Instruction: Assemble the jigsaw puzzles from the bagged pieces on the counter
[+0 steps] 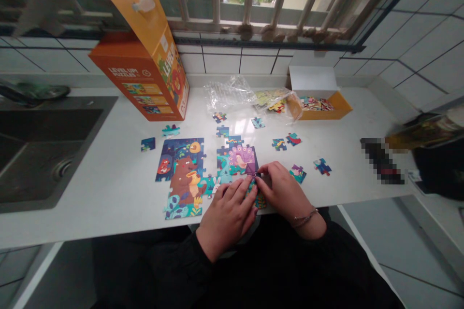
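Observation:
Both hands rest at the lower right of a partly joined puzzle (pixel 186 174) showing a bear, a rabbit and a pink peacock. My left hand (pixel 232 207) lies over the puzzle's lower edge, fingers stretched out, tips near the peacock section (pixel 241 158). My right hand (pixel 281 186) is closed in a pinch at a dark piece beside the peacock, its fingertips next to my left fingertips. Loose pieces lie around: a purple one (pixel 297 173), a blue and red one (pixel 322 167), a red and teal one (pixel 293 139) and a dark one (pixel 148 144).
An orange puzzle box (pixel 152 82) stands at the back left, beside a sink (pixel 54 154). Clear plastic packaging (pixel 230 94), a bag of pieces (pixel 273 101) and an open yellow box (pixel 326 113) lie along the back. A pixelated dark object (pixel 382 161) is at the right.

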Demonstrator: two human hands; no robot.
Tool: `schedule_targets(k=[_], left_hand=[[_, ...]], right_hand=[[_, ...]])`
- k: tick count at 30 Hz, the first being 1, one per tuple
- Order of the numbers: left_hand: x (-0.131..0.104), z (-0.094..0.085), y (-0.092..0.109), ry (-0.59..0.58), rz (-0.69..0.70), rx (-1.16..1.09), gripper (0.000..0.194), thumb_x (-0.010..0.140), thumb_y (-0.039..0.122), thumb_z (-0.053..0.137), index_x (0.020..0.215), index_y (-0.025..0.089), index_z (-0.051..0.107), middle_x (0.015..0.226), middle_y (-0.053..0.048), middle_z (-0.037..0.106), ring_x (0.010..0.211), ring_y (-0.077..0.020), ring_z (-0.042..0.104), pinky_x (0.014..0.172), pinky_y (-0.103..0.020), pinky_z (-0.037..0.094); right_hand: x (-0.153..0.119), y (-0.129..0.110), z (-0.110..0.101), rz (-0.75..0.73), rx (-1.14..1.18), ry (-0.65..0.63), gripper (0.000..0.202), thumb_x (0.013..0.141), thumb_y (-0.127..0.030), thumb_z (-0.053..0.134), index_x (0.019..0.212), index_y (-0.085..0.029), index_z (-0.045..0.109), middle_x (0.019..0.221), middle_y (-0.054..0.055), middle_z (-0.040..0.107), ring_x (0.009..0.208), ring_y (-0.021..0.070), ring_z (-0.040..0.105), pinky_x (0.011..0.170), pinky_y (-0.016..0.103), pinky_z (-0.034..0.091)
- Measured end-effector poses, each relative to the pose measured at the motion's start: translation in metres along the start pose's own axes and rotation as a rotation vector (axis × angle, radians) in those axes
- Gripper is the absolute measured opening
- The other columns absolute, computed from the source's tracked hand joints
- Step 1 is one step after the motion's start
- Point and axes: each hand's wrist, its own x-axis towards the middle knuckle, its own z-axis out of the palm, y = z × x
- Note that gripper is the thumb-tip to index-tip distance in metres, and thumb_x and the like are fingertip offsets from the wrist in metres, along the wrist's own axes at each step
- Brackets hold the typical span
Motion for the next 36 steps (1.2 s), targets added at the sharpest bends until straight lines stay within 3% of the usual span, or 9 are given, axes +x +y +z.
schedule_targets(k=[5,13,19,36], left_hand=[[-0.001,0.001,0.0,-0.016,-0.003,-0.004,0.05,0.112,0.043,0.051,0.156,0.022,0.058,0.169,-0.01,0.053,0.147,-0.0303,0.053,0.115,-0.05,0.042],[0.0,-0.001,0.001,-0.007,-0.001,0.007,0.05,0.111,0.043,0.055,0.156,0.023,0.059,0.167,-0.01,0.055,0.145,-0.0301,0.055,0.114,-0.049,0.043],[0.0,-0.001,0.0,0.005,0.0,0.003,0.048,0.111,0.043,0.053,0.154,0.023,0.06,0.167,-0.011,0.055,0.146,-0.0299,0.055,0.113,-0.049,0.042],[0.0,0.0,0.0,0.0,0.003,0.002,0.049,0.112,0.044,0.052,0.156,0.022,0.059,0.167,-0.012,0.055,0.147,-0.0309,0.053,0.113,-0.05,0.041]], right_hand=[[0.003,0.002,0.0,-0.048,0.039,0.025,0.013,0.097,-0.018,0.067,0.108,-0.022,0.063,0.119,0.013,0.064,0.118,0.0305,0.066,0.107,0.05,0.058],[0.006,0.007,-0.004,-0.111,0.073,-0.021,0.014,0.097,-0.017,0.066,0.109,-0.023,0.063,0.12,0.012,0.066,0.118,0.0291,0.067,0.106,0.049,0.059],[0.007,0.01,-0.006,-0.143,0.052,-0.049,0.011,0.1,-0.019,0.065,0.11,-0.023,0.065,0.136,0.014,0.067,0.129,0.03,0.065,0.114,0.053,0.056],[0.014,0.018,-0.01,-0.223,0.07,-0.1,0.012,0.098,-0.017,0.066,0.108,-0.023,0.065,0.125,0.011,0.068,0.119,0.0268,0.068,0.108,0.049,0.059]])
